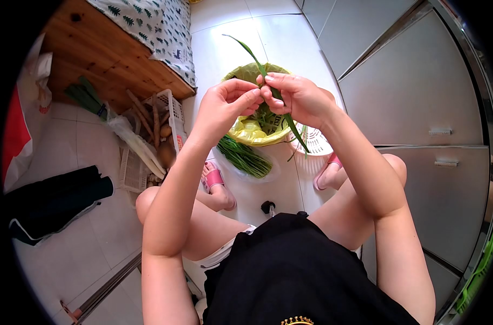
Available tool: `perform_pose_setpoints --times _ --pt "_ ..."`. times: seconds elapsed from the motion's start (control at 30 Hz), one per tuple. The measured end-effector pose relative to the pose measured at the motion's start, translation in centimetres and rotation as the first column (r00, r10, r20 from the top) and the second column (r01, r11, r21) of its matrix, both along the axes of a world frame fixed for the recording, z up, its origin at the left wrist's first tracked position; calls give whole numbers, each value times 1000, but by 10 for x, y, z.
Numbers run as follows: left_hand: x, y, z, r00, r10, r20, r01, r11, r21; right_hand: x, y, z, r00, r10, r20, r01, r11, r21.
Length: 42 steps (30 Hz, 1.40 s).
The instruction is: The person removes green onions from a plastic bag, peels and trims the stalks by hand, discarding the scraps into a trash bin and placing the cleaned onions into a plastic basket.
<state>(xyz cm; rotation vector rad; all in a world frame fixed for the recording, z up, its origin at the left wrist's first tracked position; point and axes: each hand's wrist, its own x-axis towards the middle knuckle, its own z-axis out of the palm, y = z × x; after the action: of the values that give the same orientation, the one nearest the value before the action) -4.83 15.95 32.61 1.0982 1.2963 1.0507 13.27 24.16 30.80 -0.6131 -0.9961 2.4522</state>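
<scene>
My right hand (299,98) is closed round a long flat green chive leaf (251,52), which slants from upper left to lower right across the fingers. Beside it, the thumb and forefinger of my left hand (227,105) are pinched together close to the leaf; whatever lies between the tips is too small to make out. Both hands are above a bin lined with a yellow plastic bag (250,134), with green scraps inside. On the floor just below the bin lies a bunch of chives (244,156) on clear plastic. A white slotted basket (318,145) with a few green strands stands to the right.
At left, a white crate (176,116) holds root vegetables, with leeks (130,132) leaning across it. A dark folded cloth item (57,200) lies on the tiles. Grey cabinet doors (411,86) line the right side. My feet in pink slippers (215,177) flank the bin.
</scene>
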Motion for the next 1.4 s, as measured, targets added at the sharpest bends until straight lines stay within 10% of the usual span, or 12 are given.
perform_pose_setpoints --times 1.4 --pt "-5 21 -36 817 99 -569 7 983 181 17 -1 -4 936 -244 255 225 969 104"
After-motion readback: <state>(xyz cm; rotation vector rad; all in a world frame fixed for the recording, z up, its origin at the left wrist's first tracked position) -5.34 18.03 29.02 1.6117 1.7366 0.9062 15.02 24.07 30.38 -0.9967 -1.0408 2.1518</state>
